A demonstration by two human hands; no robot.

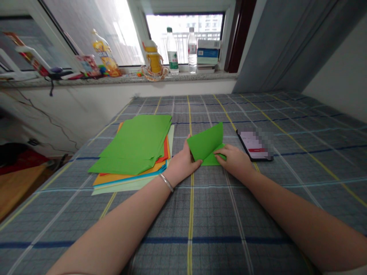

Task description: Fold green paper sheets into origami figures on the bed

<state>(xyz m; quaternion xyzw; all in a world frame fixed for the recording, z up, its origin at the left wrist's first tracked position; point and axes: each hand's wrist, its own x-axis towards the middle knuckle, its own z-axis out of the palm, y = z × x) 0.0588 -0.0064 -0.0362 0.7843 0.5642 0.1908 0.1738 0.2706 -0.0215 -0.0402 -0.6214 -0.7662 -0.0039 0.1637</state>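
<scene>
A green sheet of paper (pixel 207 141), folded with one flap standing up, is between my two hands over the plaid cloth. My left hand (pixel 183 163), with a silver bangle at its wrist, grips the sheet's left edge, thumb in front and fingers partly hidden behind. At the lower right corner, my right hand (pixel 235 160) pinches the paper between thumb and fingers. Left of my hands lies a stack of coloured paper (pixel 134 141), green on top, with orange, blue and pale green edges showing beneath.
A phone (pixel 255 145) with a lit screen lies right of my right hand. The plaid cloth (pixel 218 214) covers the surface. On the windowsill (pixel 129 78) stand a yellow bottle (pixel 154 59), clear bottles (pixel 172 53) and stacked boxes (pixel 208 53). A grey curtain (pixel 275 46) hangs at right.
</scene>
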